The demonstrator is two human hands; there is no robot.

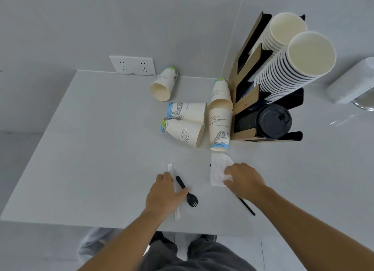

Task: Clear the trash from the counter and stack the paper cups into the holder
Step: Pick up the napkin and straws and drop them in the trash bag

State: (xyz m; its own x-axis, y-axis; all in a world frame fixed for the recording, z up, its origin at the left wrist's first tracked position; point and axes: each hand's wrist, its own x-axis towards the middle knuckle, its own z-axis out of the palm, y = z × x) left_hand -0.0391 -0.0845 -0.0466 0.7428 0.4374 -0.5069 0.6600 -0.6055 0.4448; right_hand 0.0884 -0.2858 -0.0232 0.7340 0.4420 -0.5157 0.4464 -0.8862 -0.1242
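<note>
The left hand [165,192] lies on a white paper-wrapped straw [175,198] beside a black spork [187,192], fingers seemingly curling round the straw. The right hand [244,179] pinches a crumpled napkin [217,169] on the surface [91,149]. Five printed paper cups [186,130] lie tipped over just beside the cup holder [242,101].

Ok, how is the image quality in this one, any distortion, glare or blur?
Head view: wide-angle bending, the counter edges splay and the cup holder leans; lighting soft and even with faint shadows; slight glare on the counter at right; cup prints mildly soft, both hands sharp.
</note>
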